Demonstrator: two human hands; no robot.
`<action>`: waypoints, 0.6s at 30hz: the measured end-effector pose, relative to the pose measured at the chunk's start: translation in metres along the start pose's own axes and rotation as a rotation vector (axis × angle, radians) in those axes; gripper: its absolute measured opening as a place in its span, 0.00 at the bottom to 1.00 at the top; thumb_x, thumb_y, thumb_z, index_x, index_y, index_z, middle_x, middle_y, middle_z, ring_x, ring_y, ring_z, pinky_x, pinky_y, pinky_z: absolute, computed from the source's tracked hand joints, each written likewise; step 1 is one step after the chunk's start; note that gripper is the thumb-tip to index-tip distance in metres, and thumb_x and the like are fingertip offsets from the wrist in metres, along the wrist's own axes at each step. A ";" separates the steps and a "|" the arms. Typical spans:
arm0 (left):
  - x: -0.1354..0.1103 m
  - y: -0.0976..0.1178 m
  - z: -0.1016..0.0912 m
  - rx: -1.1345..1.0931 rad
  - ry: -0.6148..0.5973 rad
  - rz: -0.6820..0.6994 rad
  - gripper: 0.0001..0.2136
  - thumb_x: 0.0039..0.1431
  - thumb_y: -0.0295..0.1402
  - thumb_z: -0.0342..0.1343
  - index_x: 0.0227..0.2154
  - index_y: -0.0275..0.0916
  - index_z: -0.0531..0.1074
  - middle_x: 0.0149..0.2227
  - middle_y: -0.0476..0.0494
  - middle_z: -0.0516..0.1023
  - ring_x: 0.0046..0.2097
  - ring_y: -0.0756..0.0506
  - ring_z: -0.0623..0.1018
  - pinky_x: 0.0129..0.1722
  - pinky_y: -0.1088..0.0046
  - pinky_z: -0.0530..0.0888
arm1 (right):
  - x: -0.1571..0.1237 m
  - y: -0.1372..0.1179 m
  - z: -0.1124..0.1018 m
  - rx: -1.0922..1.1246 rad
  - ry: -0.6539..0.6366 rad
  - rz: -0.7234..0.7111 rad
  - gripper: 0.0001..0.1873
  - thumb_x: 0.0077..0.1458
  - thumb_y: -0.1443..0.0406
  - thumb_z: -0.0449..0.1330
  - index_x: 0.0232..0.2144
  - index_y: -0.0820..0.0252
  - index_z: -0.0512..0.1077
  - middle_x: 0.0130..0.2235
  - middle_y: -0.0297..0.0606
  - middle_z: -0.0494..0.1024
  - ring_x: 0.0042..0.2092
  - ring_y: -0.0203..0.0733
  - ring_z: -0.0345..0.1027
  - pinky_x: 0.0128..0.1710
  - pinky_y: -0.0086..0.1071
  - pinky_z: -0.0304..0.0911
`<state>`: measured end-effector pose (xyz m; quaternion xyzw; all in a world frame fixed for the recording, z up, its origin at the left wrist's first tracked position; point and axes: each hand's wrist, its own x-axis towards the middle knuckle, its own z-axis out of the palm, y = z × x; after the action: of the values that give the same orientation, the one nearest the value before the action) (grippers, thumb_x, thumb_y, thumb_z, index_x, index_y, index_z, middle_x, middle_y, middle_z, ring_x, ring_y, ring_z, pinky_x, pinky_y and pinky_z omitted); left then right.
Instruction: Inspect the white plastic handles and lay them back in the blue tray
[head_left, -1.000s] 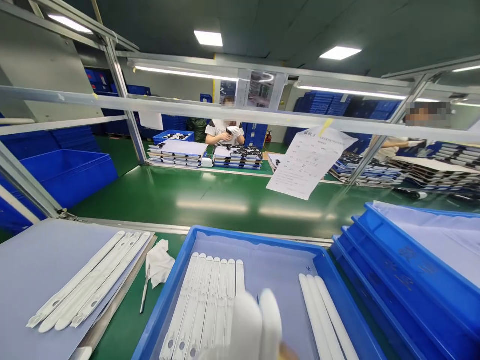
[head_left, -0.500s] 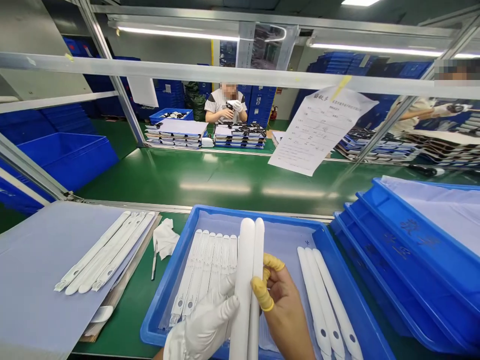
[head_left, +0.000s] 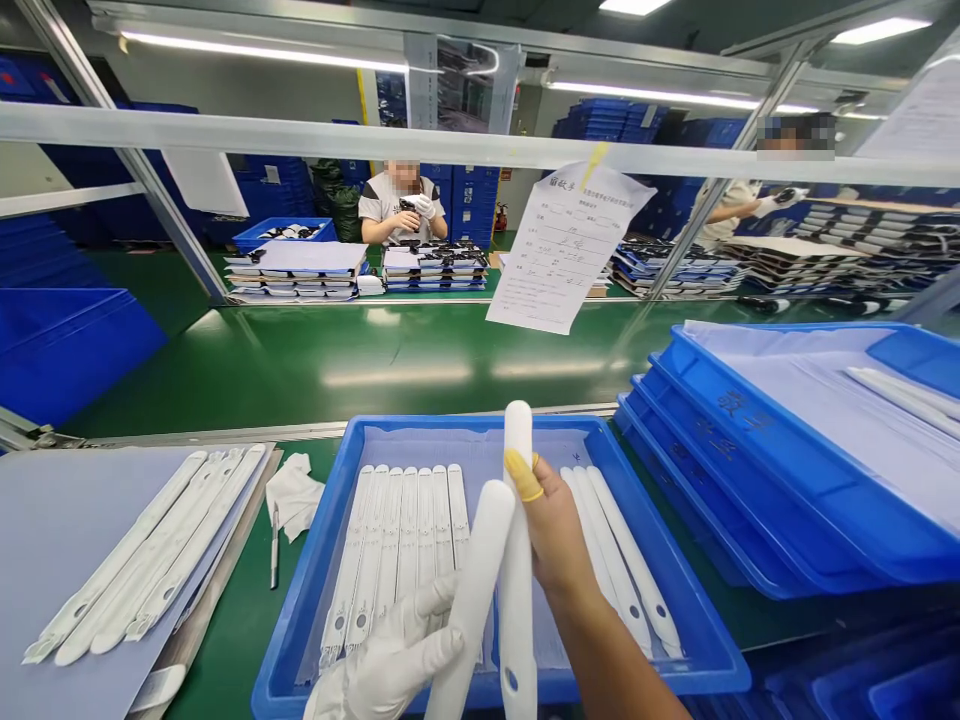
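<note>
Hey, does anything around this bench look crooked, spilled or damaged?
The printed sheet hangs askew, out of line with the rail it's taped to, and a crumpled white cloth lies loose left of the blue tray. I see no spill, and the two held white strips show no obvious damage.

White strip point(head_left: 484, 560) in gloved left fingers point(head_left: 431, 654), second strip point(head_left: 517, 610) in right fingers point(head_left: 523, 476), above blue tray point(head_left: 308, 565)
</note>
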<state>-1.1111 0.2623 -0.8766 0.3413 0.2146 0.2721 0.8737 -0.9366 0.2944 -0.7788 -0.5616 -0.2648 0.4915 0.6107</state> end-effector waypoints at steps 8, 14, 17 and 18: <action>0.012 0.007 0.011 -0.370 0.080 0.148 0.07 0.61 0.34 0.62 0.39 0.43 0.82 0.37 0.46 0.83 0.45 0.44 0.82 0.59 0.62 0.72 | 0.004 0.012 0.003 -0.070 -0.088 -0.037 0.29 0.42 0.41 0.69 0.24 0.56 0.63 0.19 0.21 0.59 0.21 0.29 0.47 0.19 0.25 0.48; 0.035 0.036 0.024 -0.507 0.266 0.138 0.16 0.67 0.29 0.50 0.54 0.33 0.74 0.46 0.37 0.82 0.54 0.39 0.79 0.61 0.58 0.71 | 0.015 0.027 0.018 -0.127 -0.257 -0.071 0.25 0.46 0.44 0.67 0.29 0.54 0.63 0.17 0.19 0.65 0.16 0.30 0.56 0.14 0.24 0.55; 0.044 0.046 0.029 -0.536 0.372 0.096 0.20 0.71 0.29 0.42 0.61 0.33 0.67 0.49 0.36 0.81 0.56 0.40 0.78 0.62 0.59 0.70 | 0.024 0.028 0.022 -0.109 -0.244 -0.078 0.26 0.45 0.45 0.68 0.29 0.54 0.62 0.17 0.18 0.66 0.15 0.28 0.56 0.13 0.23 0.55; 0.046 0.048 0.031 -0.532 0.388 0.093 0.21 0.72 0.29 0.40 0.62 0.32 0.65 0.50 0.36 0.81 0.56 0.40 0.78 0.62 0.59 0.70 | 0.026 0.027 0.023 -0.110 -0.235 -0.075 0.25 0.45 0.45 0.68 0.29 0.55 0.63 0.17 0.18 0.66 0.15 0.28 0.56 0.12 0.22 0.54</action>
<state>-1.0749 0.3060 -0.8299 0.0523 0.2824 0.4183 0.8617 -0.9549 0.3248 -0.8055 -0.5228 -0.3817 0.5154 0.5616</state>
